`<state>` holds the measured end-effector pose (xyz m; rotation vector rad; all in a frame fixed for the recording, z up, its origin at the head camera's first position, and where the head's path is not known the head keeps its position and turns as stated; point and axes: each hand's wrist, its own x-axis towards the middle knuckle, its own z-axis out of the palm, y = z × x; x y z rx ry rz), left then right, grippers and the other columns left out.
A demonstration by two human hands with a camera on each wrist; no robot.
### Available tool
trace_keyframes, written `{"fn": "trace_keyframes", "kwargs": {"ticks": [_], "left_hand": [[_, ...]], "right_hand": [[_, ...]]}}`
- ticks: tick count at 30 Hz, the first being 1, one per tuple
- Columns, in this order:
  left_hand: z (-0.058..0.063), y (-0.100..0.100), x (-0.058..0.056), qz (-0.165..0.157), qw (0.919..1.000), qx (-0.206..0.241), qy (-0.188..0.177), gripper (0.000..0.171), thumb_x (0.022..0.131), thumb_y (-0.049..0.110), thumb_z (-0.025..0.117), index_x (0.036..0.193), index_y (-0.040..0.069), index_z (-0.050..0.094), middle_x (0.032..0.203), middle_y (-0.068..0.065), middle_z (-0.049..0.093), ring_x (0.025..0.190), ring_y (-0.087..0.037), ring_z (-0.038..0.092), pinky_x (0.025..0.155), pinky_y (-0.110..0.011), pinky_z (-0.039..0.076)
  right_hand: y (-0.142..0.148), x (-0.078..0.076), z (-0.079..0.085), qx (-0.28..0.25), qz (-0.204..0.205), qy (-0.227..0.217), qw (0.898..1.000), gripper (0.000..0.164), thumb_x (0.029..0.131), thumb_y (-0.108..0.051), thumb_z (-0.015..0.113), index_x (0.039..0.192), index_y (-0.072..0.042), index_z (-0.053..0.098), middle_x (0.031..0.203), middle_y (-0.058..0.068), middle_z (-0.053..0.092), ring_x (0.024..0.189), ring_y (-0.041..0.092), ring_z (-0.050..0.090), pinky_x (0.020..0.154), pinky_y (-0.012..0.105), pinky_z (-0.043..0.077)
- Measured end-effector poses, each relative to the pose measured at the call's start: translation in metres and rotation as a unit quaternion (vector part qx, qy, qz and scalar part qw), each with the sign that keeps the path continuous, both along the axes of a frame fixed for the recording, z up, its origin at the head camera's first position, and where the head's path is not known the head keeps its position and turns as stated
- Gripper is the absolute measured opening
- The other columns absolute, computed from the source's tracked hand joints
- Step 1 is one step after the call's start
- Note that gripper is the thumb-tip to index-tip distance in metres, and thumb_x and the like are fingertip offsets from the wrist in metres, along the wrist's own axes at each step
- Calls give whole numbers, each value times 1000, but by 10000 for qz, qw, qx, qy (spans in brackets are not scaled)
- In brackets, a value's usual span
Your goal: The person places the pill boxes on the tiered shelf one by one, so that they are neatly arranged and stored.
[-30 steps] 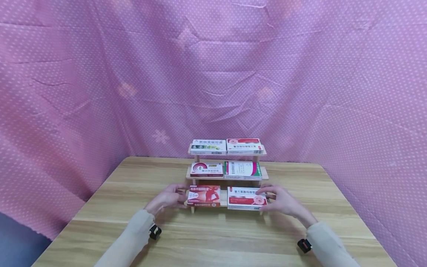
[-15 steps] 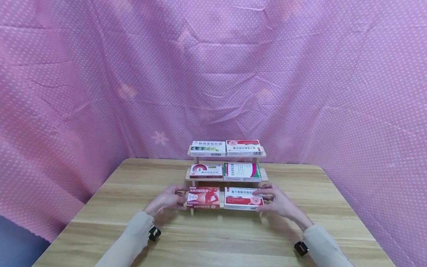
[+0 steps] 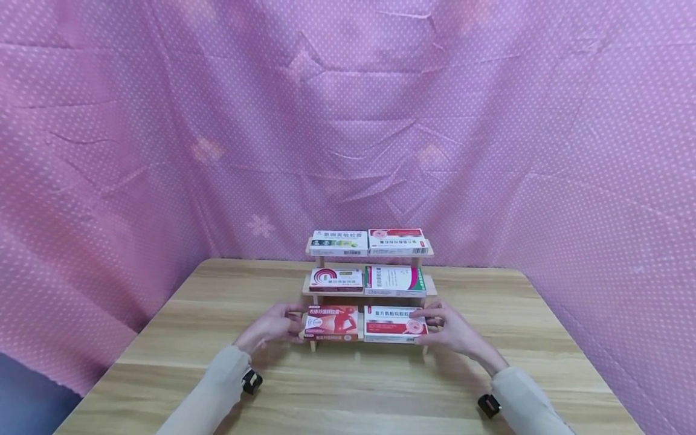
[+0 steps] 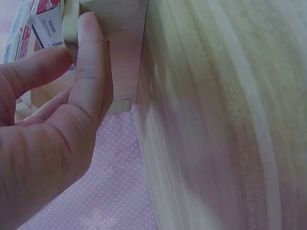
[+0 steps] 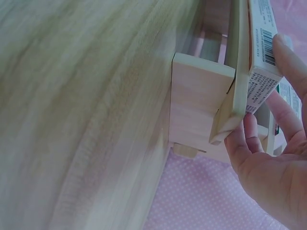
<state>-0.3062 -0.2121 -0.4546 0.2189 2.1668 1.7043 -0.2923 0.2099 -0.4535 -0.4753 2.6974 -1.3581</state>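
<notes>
A three-tier wooden display stand holds medicine boxes in pairs. My left hand grips the left end of its lowest board; in the left wrist view, fingers lie on either side of the board end. Just beside that hand lies a red medicine box. My right hand holds the right end of a white-and-red medicine box on the same tier. In the right wrist view, the thumb presses the box's barcode side, and lower fingertips sit right at the board's end.
On the middle tier are a white-and-maroon box and a white-and-green box. Above them lie a white-and-green box and another white-and-red box. The wooden table ends at a pink dotted curtain.
My right hand and the white-and-red box on the lowest tier have slid left, narrowing the gap to the red box. The left hand has stayed at the board's end.
</notes>
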Motion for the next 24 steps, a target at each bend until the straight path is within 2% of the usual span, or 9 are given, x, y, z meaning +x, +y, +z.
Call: {"fn": "trace_keyframes", "kwargs": {"ticks": [8, 15, 20, 24], "left_hand": [[1, 2, 0, 114, 9999, -49, 25, 62, 86, -8, 55, 144, -10, 34, 110, -23, 61, 87, -26, 68, 82, -39, 62], [3, 1, -1, 37, 10000, -58, 65, 62, 86, -8, 55, 144, -11, 33, 110, -23, 62, 87, -25, 68, 82, -39, 62], [2, -1, -1, -93, 9995, -210, 219, 63, 86, -4, 58, 144, -9, 35, 111, -22, 62, 85, -25, 68, 82, -41, 62], [0, -6, -2, -234, 9982, -437, 331, 64, 87, 2, 62, 145, -6, 37, 114, -20, 63, 86, -25, 67, 82, -42, 61]], "right_hand": [[1, -1, 3, 63, 198, 104, 9997, 58, 72, -32, 86, 125, -19, 67, 115, 11, 53, 113, 32, 56, 96, 47, 52], [1, 0, 5, 73, 215, 58, 9997, 60, 71, -33, 86, 127, -23, 66, 114, 9, 54, 112, 28, 55, 97, 47, 51], [10, 1, 8, -327, 316, 22, 9990, 55, 83, -30, 78, 132, -14, 61, 121, 14, 57, 117, 31, 56, 101, 50, 51], [22, -2, 7, -457, -18, 101, 9989, 43, 91, -31, 69, 128, -9, 64, 126, 14, 64, 116, 29, 60, 98, 41, 54]]}}
